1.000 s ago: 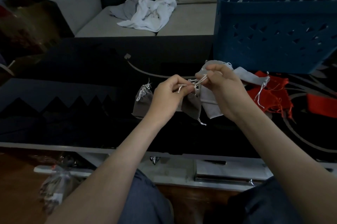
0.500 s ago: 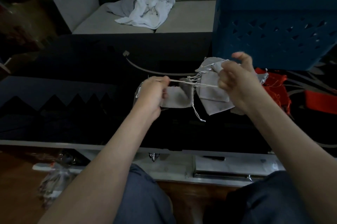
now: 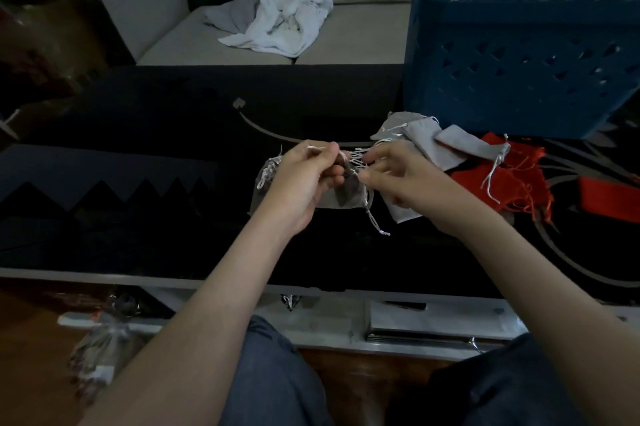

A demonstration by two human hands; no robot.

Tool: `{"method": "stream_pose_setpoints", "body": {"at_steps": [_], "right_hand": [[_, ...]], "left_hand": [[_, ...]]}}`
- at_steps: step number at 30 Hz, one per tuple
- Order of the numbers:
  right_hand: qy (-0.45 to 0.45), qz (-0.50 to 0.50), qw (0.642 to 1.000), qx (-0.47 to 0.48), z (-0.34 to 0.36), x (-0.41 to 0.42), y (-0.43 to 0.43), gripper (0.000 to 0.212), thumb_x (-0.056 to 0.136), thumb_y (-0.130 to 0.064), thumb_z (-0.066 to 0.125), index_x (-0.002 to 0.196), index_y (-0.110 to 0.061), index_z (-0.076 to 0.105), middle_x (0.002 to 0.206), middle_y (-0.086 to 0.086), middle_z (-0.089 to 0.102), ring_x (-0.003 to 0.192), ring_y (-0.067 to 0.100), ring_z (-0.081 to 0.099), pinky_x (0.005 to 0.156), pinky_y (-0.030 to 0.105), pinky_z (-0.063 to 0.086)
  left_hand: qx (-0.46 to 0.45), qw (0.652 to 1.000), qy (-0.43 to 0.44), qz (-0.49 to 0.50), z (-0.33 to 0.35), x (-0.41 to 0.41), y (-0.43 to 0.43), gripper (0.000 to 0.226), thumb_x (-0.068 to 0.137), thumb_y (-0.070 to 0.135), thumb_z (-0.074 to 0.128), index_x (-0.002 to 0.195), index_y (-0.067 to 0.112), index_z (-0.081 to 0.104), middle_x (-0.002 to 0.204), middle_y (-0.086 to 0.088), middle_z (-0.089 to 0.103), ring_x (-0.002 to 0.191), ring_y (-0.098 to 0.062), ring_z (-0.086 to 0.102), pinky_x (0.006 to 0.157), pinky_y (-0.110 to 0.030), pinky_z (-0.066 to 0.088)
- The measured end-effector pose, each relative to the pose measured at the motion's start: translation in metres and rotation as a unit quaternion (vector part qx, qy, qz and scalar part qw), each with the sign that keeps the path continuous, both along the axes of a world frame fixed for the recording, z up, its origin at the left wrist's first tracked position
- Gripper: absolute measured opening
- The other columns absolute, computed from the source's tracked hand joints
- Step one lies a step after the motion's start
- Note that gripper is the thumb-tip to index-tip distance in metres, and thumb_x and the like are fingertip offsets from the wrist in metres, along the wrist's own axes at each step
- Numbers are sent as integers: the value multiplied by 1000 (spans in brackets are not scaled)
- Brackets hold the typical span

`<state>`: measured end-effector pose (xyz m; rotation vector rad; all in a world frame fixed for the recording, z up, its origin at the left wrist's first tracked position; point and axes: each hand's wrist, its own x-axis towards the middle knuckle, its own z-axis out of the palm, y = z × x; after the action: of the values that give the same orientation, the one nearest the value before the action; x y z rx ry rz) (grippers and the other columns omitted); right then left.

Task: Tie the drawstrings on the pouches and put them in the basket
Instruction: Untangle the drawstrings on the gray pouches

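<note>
1. Centre of frame, just above the surface (image 3: 173,134): grey pouch (image 3: 341,198) held between both hands, not yet in the basket (image 3: 519,61) at upper right.
2. Pinching the drawstring (image 3: 356,160) with the left hand (image 3: 301,183), fingers curled round a white end; taking the other end between thumb and fingers of the right hand (image 3: 398,179).
3. Half a second ago: hands drawn well apart, cord taut between them. Now: back together, nearly touching, cord slack and bunched.
4. Likely meaning: one pull of the knot made, a second pass starting; tying unfinished.
5. Right of centre, beside the basket: grey pile (image 3: 426,145) and red pouches (image 3: 502,179), apparently untied.
</note>
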<state>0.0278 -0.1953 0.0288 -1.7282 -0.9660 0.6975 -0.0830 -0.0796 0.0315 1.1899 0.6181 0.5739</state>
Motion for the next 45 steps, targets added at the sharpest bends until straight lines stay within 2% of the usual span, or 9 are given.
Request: {"method": "stream_pose_setpoints", "body": {"at_steps": [4,10,20,24,26,30,35,40,45], "right_hand": [[-6,17,999,-49,-5,-4,8,25,86,-19,67,105,-15,51,66,-5,61,53,8,49,49,21,39],[-60,-12,998,-16,-3,-7,11,15,94,-27,56,100,-14,54,56,-3,53,46,2,48,50,19,39],[21,29,998,49,10,-9,2,10,91,-12,61,91,-2,61,40,-11,44,36,1,36,41,10,28],[16,51,998,34,12,-9,-1,8,92,-11,59,91,-3,61,43,-10,40,36,1,34,41,9,28],[16,64,997,33,13,-10,-3,8,93,-11,57,91,-4,61,48,-5,39,37,1,32,41,9,27],[55,68,995,53,15,-9,-3,8,93,-12,55,86,-10,60,58,2,40,41,3,29,41,12,24],[90,45,991,84,14,-7,-3,9,92,-10,55,86,-12,61,64,7,41,41,4,30,40,13,24],[95,29,989,111,11,-6,0,11,94,-10,54,83,-10,57,58,7,39,40,4,29,39,14,24],[68,1,987,147,10,-7,0,11,92,-6,57,101,-11,53,49,-1,43,38,1,36,41,9,30]], "left_hand": [[6,1000,6,-22,0,-1,-1,11,95,10,55,89,6,63,75,-1,66,59,-4,57,58,-17,51],[105,992,75,-10,-3,-4,1,12,93,19,60,82,17,65,68,5,56,56,-6,46,56,-21,40],[22,996,-5,-85,8,-8,-6,15,95,11,53,81,11,59,59,1,61,47,-8,45,38,-17,31],[-2,997,-43,-71,10,-10,-6,8,94,11,53,101,9,58,76,-5,72,50,-8,51,39,-16,34],[-8,996,-59,-72,11,-11,-5,28,94,10,54,122,11,51,94,-11,74,54,-9,57,39,-17,39],[106,990,-40,-88,7,-14,-4,39,94,6,54,131,16,48,108,-6,71,63,-9,59,44,-20,43],[204,976,8,-75,2,-9,-7,11,94,9,56,100,11,66,67,8,65,56,-5,51,46,-18,41],[227,972,30,-50,1,-6,-11,10,92,11,59,85,9,66,60,11,62,49,-2,46,43,-16,35],[232,971,34,-44,5,-4,-15,14,92,14,60,80,15,68,54,18,59,47,6,48,46,-10,32]]}}
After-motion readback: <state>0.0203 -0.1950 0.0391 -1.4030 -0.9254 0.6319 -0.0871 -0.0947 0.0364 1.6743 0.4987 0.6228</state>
